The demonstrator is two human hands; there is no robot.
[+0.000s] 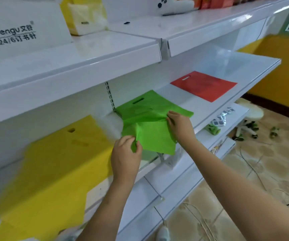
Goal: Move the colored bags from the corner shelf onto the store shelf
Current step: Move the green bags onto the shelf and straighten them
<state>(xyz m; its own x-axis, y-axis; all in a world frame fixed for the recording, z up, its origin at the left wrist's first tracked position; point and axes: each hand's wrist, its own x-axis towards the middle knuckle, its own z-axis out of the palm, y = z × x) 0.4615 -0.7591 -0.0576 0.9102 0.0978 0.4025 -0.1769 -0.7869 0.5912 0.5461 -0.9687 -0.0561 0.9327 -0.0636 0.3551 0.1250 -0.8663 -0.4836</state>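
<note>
A green bag lies partly folded on the white middle shelf, its near part hanging over the shelf's front edge. My left hand pinches its near left corner. At the bag's right edge, my right hand pinches a fold. To the right, a red bag lies flat on the same shelf. A large yellow bag lies flat on the left part of the shelf.
The upper shelf carries a white Wengu box, a yellow plastic bag and a white plush toy. A lower shelf holds small packets. A stool and cables are on the tiled floor at right.
</note>
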